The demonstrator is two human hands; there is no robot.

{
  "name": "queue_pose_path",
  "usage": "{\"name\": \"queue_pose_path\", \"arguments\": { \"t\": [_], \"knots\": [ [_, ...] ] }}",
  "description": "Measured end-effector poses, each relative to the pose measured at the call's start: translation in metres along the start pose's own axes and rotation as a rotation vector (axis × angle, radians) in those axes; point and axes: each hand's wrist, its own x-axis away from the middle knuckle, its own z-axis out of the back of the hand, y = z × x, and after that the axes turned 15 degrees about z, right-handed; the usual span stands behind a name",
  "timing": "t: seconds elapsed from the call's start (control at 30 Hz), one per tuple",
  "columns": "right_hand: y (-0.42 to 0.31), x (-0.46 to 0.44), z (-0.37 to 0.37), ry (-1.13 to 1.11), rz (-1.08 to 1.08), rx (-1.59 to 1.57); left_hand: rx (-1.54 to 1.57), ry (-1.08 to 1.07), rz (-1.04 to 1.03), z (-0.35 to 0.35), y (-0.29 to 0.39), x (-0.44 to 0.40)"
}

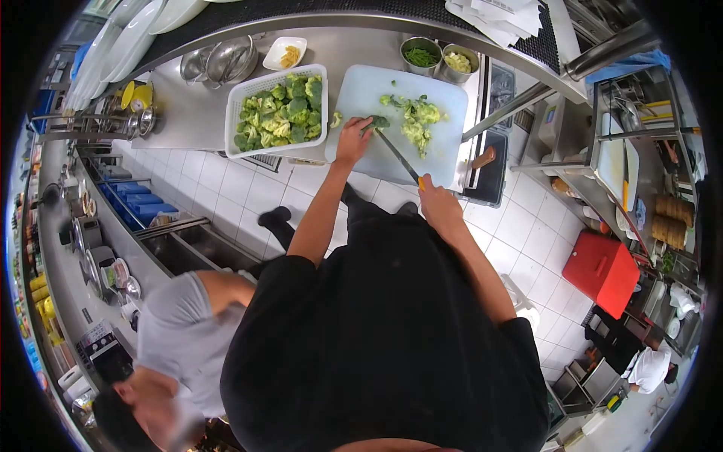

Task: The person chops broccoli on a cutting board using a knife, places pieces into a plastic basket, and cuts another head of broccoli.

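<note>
My left hand [352,141] is closed on a broccoli floret [377,122] over the left part of a white cutting board [361,90]. My right hand [438,203] grips the yellow handle of a kitchen knife [398,156] at the board's near edge. The blade slants up and left, its tip close to the floret. Cut broccoli pieces [419,124] lie in a loose pile on the board, right of the blade. A white perforated basket [230,120] left of the board is full of broccoli florets [279,113].
Behind the board stand metal containers of chopped greens [420,57] and pale pieces [458,62]. A white dish [285,53] and steel bowls [232,60] sit behind the basket. A shelf [361,22] overhangs the back. A person in grey [184,316] is close on my left.
</note>
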Motion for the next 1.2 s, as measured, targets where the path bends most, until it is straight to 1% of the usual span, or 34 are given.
{"name": "queue_pose_path", "arguments": {
  "t": [0.07,0.1,0.17,0.27,0.37,0.47,0.57,0.67,0.77,0.87,0.97,1.07,1.17,1.2],
  "knots": [
    [0.024,-0.023,-0.047,-0.021,0.007,-0.003,0.001,0.033,-0.016,-0.002,-0.001,0.002],
    [0.028,-0.030,-0.050,-0.025,0.012,-0.001,-0.033,0.025,-0.030,0.001,0.001,-0.001],
    [0.045,-0.034,-0.050,-0.020,0.018,-0.059,-0.101,0.016,-0.062,0.012,0.001,-0.008],
    [0.047,-0.025,-0.021,-0.033,0.025,-0.077,-0.247,-0.104,-0.137,0.031,-0.003,-0.023],
    [0.062,-0.016,-0.014,0.018,0.051,-0.049,-0.336,-0.193,-0.108,0.049,-0.001,-0.033],
    [0.054,-0.001,-0.004,0.040,0.024,-0.033,-0.488,-0.312,0.039,0.054,0.007,-0.033],
    [0.043,0.016,0.002,0.041,-0.021,-0.031,-0.467,-0.213,0.062,0.044,0.002,-0.016],
    [0.028,0.033,0.008,0.029,-0.019,0.078,-0.298,-0.260,0.024,0.043,-0.001,-0.001],
    [0.014,0.039,0.014,-0.005,-0.027,0.093,-0.188,-0.063,-0.165,0.028,-0.012,0.009],
    [0.015,0.035,0.004,0.010,-0.031,0.107,-0.110,-0.135,0.069,0.020,-0.013,0.008],
    [0.008,0.032,0.004,0.018,-0.027,0.137,-0.087,-0.088,0.108,0.016,-0.010,0.011],
    [0.009,0.024,-0.005,0.023,-0.022,0.138,-0.099,-0.085,0.120,0.019,-0.002,0.016],
    [0.002,0.017,0.000,-0.033,0.004,0.150,-0.102,-0.072,0.108,0.014,-0.009,0.014],
    [0.005,0.015,-0.004,-0.026,0.011,0.145,-0.094,-0.084,0.135,0.013,-0.009,0.012]
  ]
}}
